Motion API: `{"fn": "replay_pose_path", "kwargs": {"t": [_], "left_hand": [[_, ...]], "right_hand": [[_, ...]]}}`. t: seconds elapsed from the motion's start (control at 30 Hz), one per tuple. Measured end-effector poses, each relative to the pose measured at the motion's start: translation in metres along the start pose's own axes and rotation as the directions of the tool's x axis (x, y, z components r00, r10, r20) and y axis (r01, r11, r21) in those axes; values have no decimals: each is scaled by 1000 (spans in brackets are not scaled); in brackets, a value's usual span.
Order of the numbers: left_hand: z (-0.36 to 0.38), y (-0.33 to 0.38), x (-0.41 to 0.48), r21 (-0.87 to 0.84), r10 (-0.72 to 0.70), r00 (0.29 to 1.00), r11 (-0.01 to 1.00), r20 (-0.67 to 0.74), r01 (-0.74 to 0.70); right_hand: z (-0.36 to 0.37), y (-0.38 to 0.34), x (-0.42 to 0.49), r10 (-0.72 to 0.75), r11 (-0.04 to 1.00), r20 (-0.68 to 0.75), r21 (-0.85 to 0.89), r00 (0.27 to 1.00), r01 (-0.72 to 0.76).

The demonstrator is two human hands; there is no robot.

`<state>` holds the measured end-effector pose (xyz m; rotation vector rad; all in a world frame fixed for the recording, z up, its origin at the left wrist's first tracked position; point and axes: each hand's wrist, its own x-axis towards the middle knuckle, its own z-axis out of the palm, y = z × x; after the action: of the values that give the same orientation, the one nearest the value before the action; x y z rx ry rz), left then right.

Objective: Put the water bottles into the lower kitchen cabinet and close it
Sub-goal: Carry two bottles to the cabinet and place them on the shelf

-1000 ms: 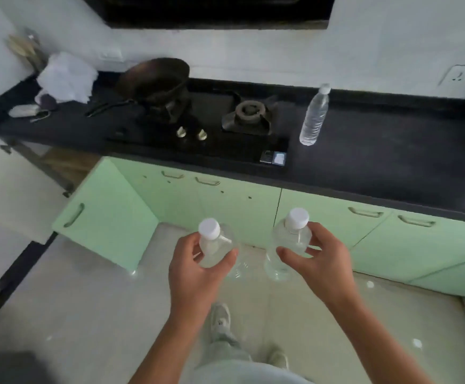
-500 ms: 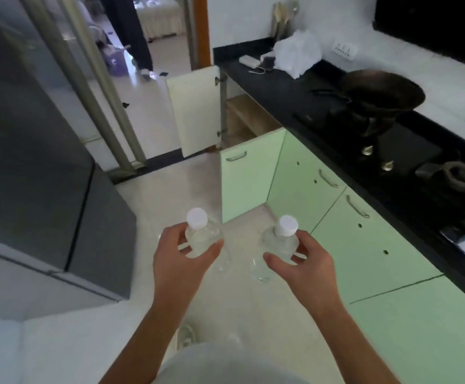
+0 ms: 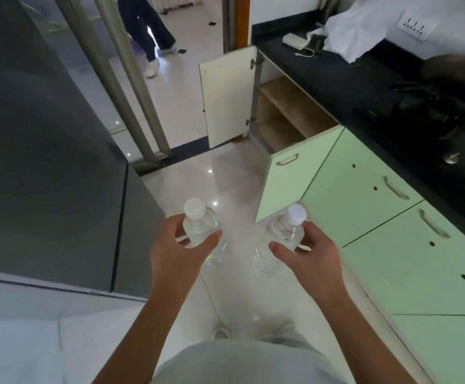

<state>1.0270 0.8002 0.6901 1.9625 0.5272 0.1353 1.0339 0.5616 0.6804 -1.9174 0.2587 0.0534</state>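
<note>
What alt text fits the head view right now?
A person's left hand and right hand each grip a clear white-capped water bottle, the left bottle and the right bottle, above a pale floor. Ahead, a lower cabinet under the black countertop stands with both doors open.

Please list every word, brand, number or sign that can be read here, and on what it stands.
No text can be read in this picture.
The left bottle and the right bottle show no label in view.
The wall socket plate shows no legible marking.
</note>
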Motion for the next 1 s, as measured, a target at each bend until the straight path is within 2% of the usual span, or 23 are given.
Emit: {"fn": "replay_pose_path", "kwargs": {"t": [0.2, 0.43, 0.6, 0.77, 1.0], "left_hand": [[23, 12, 67, -26, -35, 999, 999, -1, 35], [45, 49, 155, 64, -6, 994, 998, -110, 13], [54, 72, 208, 39, -8, 982, 999, -191, 16], [63, 86, 260, -6, -11, 979, 1000, -206, 10], [67, 86, 353, -19, 38, 990, 999, -134, -41]], "right_hand": [[15, -4, 82, 9, 1000, 16, -25, 1000, -8], [47, -26, 213, -31, 999, 131, -28, 991, 35], [63, -55, 286, -82, 996, 198, -20, 977, 87], [71, -69, 333, -62, 998, 178, -15, 982, 66], [102, -74, 388, 19, 997, 124, -72, 992, -10]]}}
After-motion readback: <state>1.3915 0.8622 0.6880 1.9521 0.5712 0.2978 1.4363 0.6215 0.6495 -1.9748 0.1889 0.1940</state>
